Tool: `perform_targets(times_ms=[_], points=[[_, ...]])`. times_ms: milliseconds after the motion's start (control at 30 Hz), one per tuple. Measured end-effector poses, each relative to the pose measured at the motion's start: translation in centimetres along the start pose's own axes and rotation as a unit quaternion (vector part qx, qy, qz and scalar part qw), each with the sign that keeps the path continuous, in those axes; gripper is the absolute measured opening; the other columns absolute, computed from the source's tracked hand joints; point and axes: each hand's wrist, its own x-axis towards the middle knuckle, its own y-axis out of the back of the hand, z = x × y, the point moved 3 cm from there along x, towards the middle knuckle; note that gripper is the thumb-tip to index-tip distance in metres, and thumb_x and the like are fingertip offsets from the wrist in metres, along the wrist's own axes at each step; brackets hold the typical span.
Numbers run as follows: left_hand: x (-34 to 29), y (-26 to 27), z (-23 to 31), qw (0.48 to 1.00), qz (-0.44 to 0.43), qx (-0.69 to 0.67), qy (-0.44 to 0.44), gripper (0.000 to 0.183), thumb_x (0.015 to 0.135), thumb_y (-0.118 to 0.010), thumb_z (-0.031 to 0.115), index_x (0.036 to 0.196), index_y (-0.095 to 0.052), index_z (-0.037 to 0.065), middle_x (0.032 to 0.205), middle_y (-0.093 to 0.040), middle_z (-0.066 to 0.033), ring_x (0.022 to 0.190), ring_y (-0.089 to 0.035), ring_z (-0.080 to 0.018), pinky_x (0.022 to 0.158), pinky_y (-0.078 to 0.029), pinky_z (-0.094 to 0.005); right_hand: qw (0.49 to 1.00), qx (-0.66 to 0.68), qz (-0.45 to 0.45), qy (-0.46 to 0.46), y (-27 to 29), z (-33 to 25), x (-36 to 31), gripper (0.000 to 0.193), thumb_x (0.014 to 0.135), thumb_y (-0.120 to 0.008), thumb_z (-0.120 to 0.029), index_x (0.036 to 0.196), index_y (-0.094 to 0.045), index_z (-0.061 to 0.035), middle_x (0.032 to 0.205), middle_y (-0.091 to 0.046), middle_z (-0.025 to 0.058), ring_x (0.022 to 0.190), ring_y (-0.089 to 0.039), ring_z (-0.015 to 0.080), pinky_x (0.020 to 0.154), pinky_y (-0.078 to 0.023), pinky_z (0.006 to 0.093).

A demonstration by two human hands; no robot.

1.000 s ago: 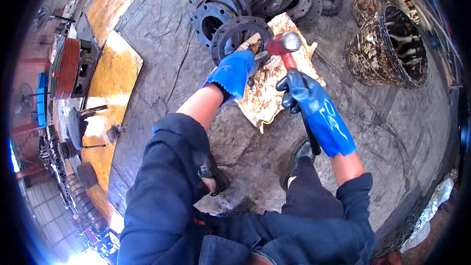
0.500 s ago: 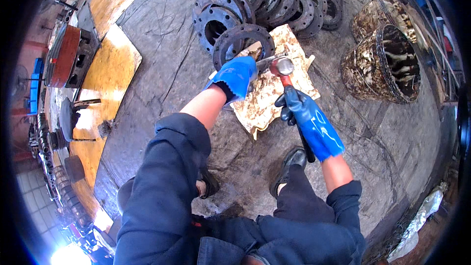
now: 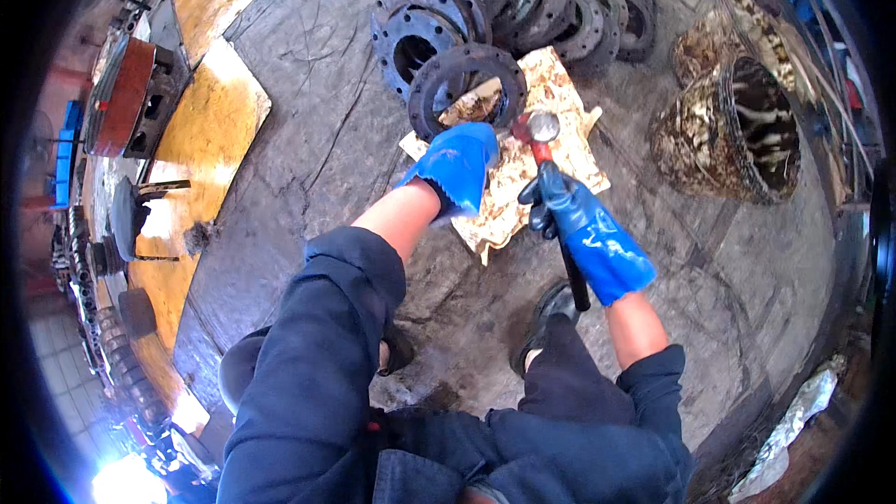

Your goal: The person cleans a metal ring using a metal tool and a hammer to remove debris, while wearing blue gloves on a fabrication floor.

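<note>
My right hand (image 3: 581,224), in a blue glove with dark fingers, is closed round a hammer (image 3: 573,271). Its shiny head and red neck stand above my fist, over a stained, cream-coloured sheet (image 3: 563,98) on the floor. To the left, my left hand (image 3: 455,163), also in a blue glove, is held low over the sheet's left side. The back of that glove hides its fingers and anything in them. Just beyond it is a dark flange ring (image 3: 425,98) with bolt holes; a brownish piece (image 3: 471,105) shows through its opening.
More flange rings (image 3: 551,19) lie overlapped in a row at the far side. Two stained baskets or drums (image 3: 691,145) lie at the right. Yellowish boards (image 3: 215,121) and a red-brown metal block (image 3: 124,98) are at the left. My shoes (image 3: 397,350) are near the sheet.
The hammer and my right hand have shifted slightly left. My left hand has moved a little right and down; a greyish bar seen beside it before no longer shows.
</note>
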Motion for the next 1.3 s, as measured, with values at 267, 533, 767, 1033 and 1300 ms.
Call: perform_targets(times_ms=[267, 533, 767, 1033, 1300], points=[[0.2, 1.4, -1.0, 0.999, -0.01, 0.025, -0.025, 0.011, 0.08, -0.06, 0.01, 0.084, -0.062, 0.0, 0.082, -0.062, -0.0212, 0.077, -0.062, -0.0354, 0.064, -0.049, -0.0395, 0.962, 0.083, 0.03, 0.257, 0.1, -6.9, -6.3, 0.067, 0.083, -0.049, -0.068, 0.089, -0.062, -0.0027, 0.065, -0.059, 0.0036, 0.047, -0.052, 0.0085, 0.042, -0.039, 0.022], [-2.8, -4.3, -2.6, 0.993, -0.081, 0.045, 0.07, 0.014, 0.072, -0.06, 0.012, 0.082, -0.067, 0.005, 0.088, -0.065, -0.0219, 0.085, -0.063, -0.0403, 0.069, -0.052, -0.0426, 0.998, 0.0, -0.028, -0.058, 0.3, 3.0, 0.3, 0.061, 0.089, -0.045, -0.064, 0.09, -0.061, -0.0051, 0.065, -0.055, 0.0007, 0.055, -0.05, 0.008, 0.052, -0.039, 0.0221], [-5.2, -7.4, -2.9, 0.994, -0.107, 0.021, 0.016, 0.009, 0.08, -0.057, 0.01, 0.079, -0.061, 0.002, 0.081, -0.06, -0.0216, 0.081, -0.06, -0.0399, 0.067, -0.048, -0.0434, 0.958, -0.174, 0.22, -0.062, 10.5, 17.1, -2.8, 0.047, 0.088, -0.057, -0.052, 0.093, -0.062, -0.0055, 0.068, -0.062, 0.0065, 0.057, -0.059, 0.0143, 0.052, -0.047, 0.0317], [-1.5, -3.6, 0.2, 0.986, -0.158, 0.045, -0.025, 0.012, 0.079, -0.058, 0.012, 0.085, -0.064, 0.003, 0.083, -0.063, -0.0212, 0.081, -0.062, -0.0374, 0.066, -0.049, -0.0421, 0.796, -0.495, 0.347, 0.001, 14.0, 15.9, -1.8, 0.056, 0.077, -0.07, -0.045, 0.114, -0.058, -0.0039, 0.109, -0.063, 0.0198, 0.099, -0.062, 0.0355, 0.084, -0.048, 0.0438], [1.6, -2.7, 8.6, 0.918, -0.303, 0.252, -0.041, 0.028, 0.081, -0.058, 0.024, 0.103, -0.066, 0.009, 0.096, -0.067, -0.0187, 0.088, -0.065, -0.0347, 0.076, -0.052, -0.0424, 0.78, -0.523, 0.199, 0.28, 1.1, 4.7, 4.3, 0.025, 0.078, -0.062, -0.022, 0.101, -0.059, -0.0116, 0.093, -0.065, 0.0128, 0.083, -0.065, 0.0309, 0.068, -0.052, 0.0413]])
